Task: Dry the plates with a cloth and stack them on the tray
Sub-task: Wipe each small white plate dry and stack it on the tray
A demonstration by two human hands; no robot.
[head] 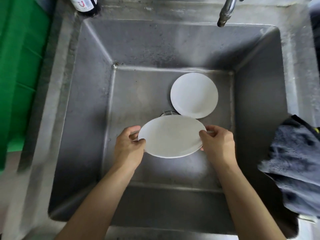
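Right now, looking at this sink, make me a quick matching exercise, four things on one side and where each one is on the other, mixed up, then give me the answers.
Things:
1. held plate
2. second plate
3. dark cloth
4. faucet

Places:
A. draped over the sink's right rim
B. lying on the sink floor, by the drain
C. above the sink's back edge
D. gripped at its edges by the left hand and right hand

Pairs: 1-D, 2-B, 3-A, 4-C
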